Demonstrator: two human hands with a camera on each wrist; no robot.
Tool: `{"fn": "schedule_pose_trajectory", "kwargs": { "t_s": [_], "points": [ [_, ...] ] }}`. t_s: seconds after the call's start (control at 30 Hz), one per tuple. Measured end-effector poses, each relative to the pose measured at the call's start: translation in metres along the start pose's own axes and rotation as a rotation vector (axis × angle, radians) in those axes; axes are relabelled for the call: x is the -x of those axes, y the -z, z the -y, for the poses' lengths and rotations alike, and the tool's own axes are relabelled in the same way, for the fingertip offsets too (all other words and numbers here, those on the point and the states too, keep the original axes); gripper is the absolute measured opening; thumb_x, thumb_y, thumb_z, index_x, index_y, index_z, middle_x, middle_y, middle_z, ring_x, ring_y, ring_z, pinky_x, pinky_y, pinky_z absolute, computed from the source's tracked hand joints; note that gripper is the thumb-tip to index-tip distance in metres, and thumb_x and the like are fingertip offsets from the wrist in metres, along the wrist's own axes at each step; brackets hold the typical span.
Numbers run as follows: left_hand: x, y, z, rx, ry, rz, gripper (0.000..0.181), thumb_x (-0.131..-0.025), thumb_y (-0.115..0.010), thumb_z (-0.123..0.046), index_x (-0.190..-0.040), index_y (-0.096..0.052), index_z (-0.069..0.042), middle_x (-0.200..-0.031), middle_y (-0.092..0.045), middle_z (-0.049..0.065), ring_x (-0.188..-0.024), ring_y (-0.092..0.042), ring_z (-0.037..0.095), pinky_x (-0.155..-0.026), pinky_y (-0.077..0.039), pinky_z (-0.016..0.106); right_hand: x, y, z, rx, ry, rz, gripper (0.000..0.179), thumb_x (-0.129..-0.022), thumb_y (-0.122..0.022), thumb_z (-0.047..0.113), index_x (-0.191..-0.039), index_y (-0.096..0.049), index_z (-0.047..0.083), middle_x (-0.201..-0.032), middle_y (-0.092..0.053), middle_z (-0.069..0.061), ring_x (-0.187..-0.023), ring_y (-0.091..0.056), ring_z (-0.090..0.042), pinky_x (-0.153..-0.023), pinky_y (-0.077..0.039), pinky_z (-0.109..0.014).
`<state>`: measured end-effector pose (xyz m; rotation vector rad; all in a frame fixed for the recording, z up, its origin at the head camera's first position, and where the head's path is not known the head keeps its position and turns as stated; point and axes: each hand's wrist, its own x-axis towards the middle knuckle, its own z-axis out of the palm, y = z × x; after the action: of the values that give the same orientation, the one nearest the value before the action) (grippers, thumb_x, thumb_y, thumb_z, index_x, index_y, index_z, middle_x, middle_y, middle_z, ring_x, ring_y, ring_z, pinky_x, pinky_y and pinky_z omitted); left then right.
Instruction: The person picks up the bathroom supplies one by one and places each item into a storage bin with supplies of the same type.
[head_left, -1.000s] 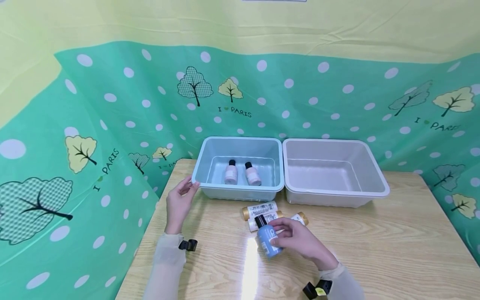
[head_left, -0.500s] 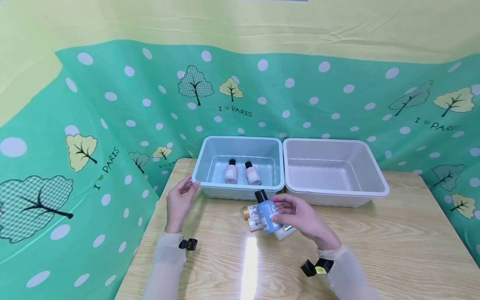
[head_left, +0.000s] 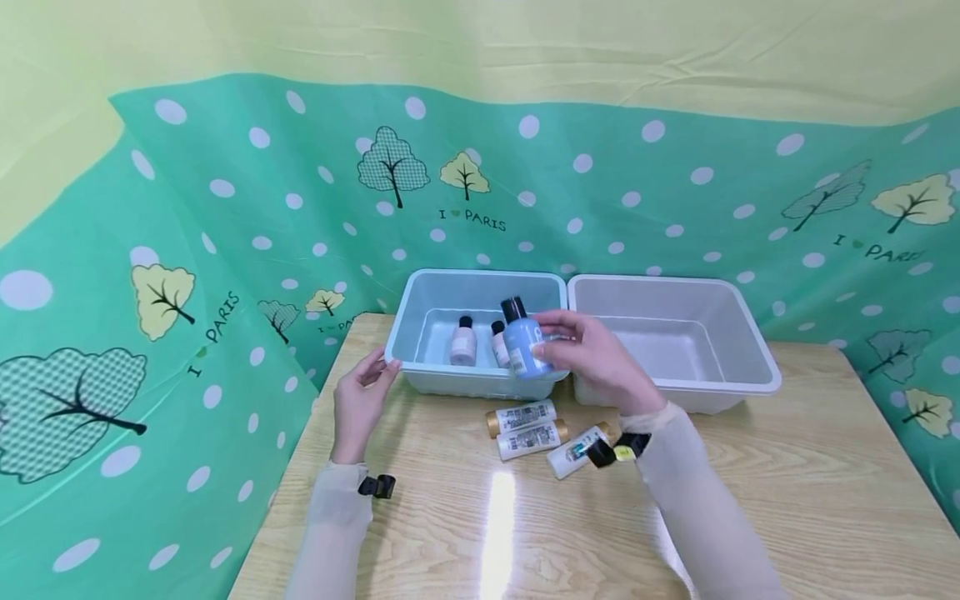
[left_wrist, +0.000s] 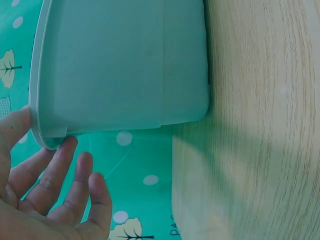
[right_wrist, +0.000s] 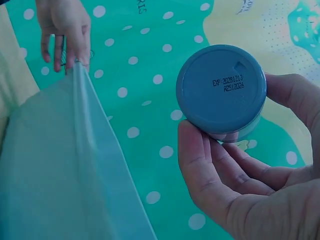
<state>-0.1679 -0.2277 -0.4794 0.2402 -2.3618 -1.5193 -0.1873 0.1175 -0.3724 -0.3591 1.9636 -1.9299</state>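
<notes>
My right hand point(head_left: 600, 354) holds a blue bottle with a black cap point(head_left: 525, 346) over the front rim of the light blue bin point(head_left: 480, 377). The bottle leans with its cap up and to the left; its round base point(right_wrist: 221, 87) faces the right wrist camera. Inside the bin lie two pale pink bottles with black caps, one on the left point(head_left: 463, 346) and one on the right point(head_left: 499, 348), the latter partly hidden by the blue bottle. At the bin's front left corner, my left hand point(head_left: 362, 404) pinches the rim, thumb and fingers on either side of it point(left_wrist: 55, 185).
To the right, against the blue bin, stands a grey-white bin point(head_left: 675, 387). In front of them, three white tubes with gold caps point(head_left: 528, 440) lie on the wooden table point(head_left: 420, 517). A green patterned cloth point(head_left: 630, 167) hangs behind and to the left.
My right hand has lifted the blue bottle from above the tubes, forward and up to the blue bin's front rim. The tubes now show fully. My left hand has stayed at the corner.
</notes>
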Motion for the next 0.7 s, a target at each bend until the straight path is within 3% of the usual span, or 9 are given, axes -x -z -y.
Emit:
{"fn": "schedule_pose_trajectory", "kwargs": {
  "t_s": [0.17, 0.3, 0.5, 0.7],
  "points": [
    [0.001, 0.003, 0.0, -0.002, 0.01, 0.004, 0.05, -0.08, -0.067, -0.047, -0.123, -0.061, -0.022, -0.1, -0.067, 0.0, -0.094, -0.06, 0.016, -0.075, -0.051, 0.037, -0.039, 0.002, 0.02, -0.103, -0.009, 0.032, 0.059, -0.077, -0.072, 0.006, -0.129, -0.045, 0.0, -0.122, -0.048, -0.02, -0.103, -0.053, -0.036, -0.081, -0.05, -0.043],
    [0.001, 0.004, -0.001, 0.006, 0.02, 0.007, 0.049, -0.08, -0.067, -0.048, -0.123, -0.06, -0.023, -0.1, -0.067, 0.0, -0.095, -0.059, 0.016, -0.075, -0.051, 0.038, -0.074, 0.004, 0.027, -0.098, -0.058, 0.048, 0.06, -0.076, -0.073, 0.006, -0.128, -0.046, 0.002, -0.121, -0.051, -0.018, -0.104, -0.054, -0.035, -0.081, -0.051, -0.044],
    [-0.001, 0.006, -0.001, 0.003, 0.029, -0.005, 0.048, -0.081, -0.066, -0.047, -0.123, -0.06, -0.025, -0.101, -0.066, -0.001, -0.094, -0.059, 0.016, -0.074, -0.051, 0.037, -0.126, 0.004, 0.024, 0.079, -0.135, 0.066, 0.056, -0.075, -0.076, 0.014, -0.124, -0.049, 0.005, -0.116, -0.053, -0.013, -0.102, -0.055, -0.03, -0.077, -0.053, -0.039],
    [-0.002, 0.002, 0.0, 0.03, 0.043, 0.01, 0.048, -0.081, -0.068, -0.045, -0.123, -0.06, -0.024, -0.101, -0.066, -0.001, -0.095, -0.059, 0.015, -0.075, -0.051, 0.036, -0.155, 0.011, 0.011, 0.288, -0.183, 0.138, 0.056, -0.077, -0.074, 0.017, -0.124, -0.049, 0.001, -0.115, -0.051, -0.013, -0.098, -0.056, -0.03, -0.075, -0.053, -0.038]
  ]
}}
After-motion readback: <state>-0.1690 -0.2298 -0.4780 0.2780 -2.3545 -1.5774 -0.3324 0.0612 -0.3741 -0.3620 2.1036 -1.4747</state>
